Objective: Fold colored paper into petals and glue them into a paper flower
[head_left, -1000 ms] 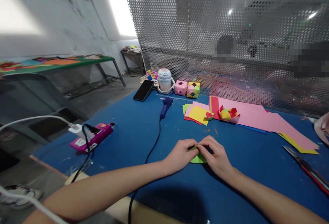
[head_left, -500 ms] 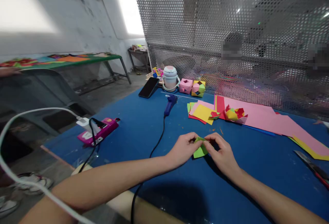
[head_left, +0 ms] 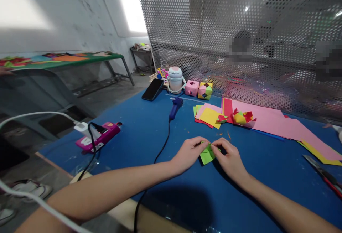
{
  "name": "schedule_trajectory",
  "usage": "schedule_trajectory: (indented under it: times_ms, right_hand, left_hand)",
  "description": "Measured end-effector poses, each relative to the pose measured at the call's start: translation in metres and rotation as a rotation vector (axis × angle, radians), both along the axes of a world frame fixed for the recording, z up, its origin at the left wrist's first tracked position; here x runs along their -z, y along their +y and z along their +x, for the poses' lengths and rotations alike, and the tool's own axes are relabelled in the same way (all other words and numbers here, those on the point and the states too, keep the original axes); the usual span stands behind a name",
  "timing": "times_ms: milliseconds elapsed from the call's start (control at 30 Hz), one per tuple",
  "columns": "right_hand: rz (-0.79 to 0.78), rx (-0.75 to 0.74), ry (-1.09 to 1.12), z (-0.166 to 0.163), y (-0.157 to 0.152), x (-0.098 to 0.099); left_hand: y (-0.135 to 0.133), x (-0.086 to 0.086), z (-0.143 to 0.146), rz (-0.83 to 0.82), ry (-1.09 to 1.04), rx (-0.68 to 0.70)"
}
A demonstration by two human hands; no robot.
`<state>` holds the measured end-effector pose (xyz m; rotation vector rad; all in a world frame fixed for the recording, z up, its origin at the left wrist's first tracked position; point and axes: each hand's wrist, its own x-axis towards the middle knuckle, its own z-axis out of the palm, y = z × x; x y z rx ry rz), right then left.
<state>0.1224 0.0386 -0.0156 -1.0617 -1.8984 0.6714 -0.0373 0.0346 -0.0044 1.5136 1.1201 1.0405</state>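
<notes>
Both my hands meet over the blue table, pinching one small piece of green paper [head_left: 207, 156] between them. My left hand [head_left: 188, 154] grips its upper left edge with thumb and index finger. Opposite, my right hand [head_left: 229, 157] holds the upper right edge the same way. The paper shows fold creases, and its lower corner points toward me. Beyond the hands lie stacked coloured paper squares [head_left: 211, 117] and a red, yellow and pink folded paper flower [head_left: 243, 118].
A blue glue gun [head_left: 175, 108] lies left of the papers, its black cord running toward me. A magenta power strip [head_left: 103, 137] sits at left, scissors [head_left: 322, 174] at right. At the back are a phone [head_left: 153, 89], a white container [head_left: 175, 79], folded paper cubes [head_left: 205, 91] and a perforated metal panel [head_left: 181, 22].
The green paper has opened out a little between my fingers, showing more of its creased face. Both hands stay in nearly the same place. The whole view has shifted slightly.
</notes>
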Motion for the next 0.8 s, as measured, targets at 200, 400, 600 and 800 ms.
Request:
schedule_trajectory:
  times_ms: [200, 400, 600, 800]
  right_hand:
    - [-0.079, 0.051, 0.002, 0.0008, -0.0004, -0.0021]
    - [-0.081, 0.091, 0.001, 0.0010, 0.0017, 0.0003]
    - [-0.113, 0.080, 0.009, 0.0016, 0.0027, 0.0001]
    - [-0.185, 0.089, 0.029, 0.0025, 0.0033, 0.0037]
  left_hand:
    - [0.0030, 0.0062, -0.0012, -0.018, -0.045, -0.086]
    - [0.0025, 0.0055, -0.0010, -0.022, -0.077, -0.061]
    - [0.0024, 0.0038, -0.0013, -0.036, -0.066, -0.065]
    - [0.0032, 0.0047, -0.0002, -0.033, -0.097, -0.055]
